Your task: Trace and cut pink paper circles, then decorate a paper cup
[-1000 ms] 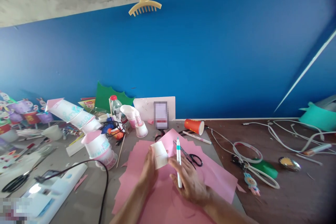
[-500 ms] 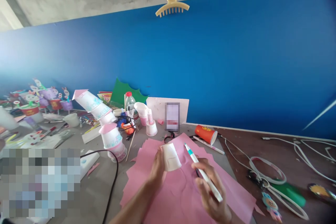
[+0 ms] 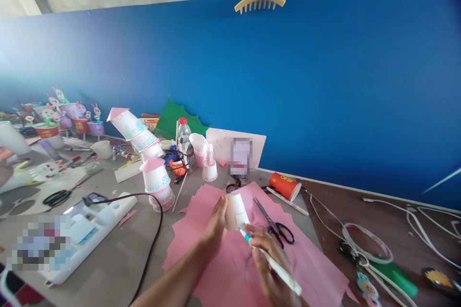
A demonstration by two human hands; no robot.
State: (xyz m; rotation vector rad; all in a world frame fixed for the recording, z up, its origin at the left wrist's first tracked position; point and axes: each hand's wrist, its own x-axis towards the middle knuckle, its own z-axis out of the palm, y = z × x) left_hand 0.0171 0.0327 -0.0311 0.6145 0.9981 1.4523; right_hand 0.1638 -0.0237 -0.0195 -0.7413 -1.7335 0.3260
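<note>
My left hand grips a white paper cup, tilted on its side, with a thin pinkish line drawn on it. A white marker with a teal tip end is held in my right hand, its tip at the cup's lower edge; I cannot tell if it touches. Pink paper sheets lie beneath both hands. Black-handled scissors rest on the paper beyond my right hand, blades pointing away.
An orange-red cup lies behind the scissors, with a white pen alongside. Stacked decorated cups stand to the left. A black cable crosses the table beside a white tray-like object. White cords lie at right.
My right hand has brought the marker left and down to the cup, uncovering the scissors. The left hand still holds the cup. The whole view has shifted slightly.
</note>
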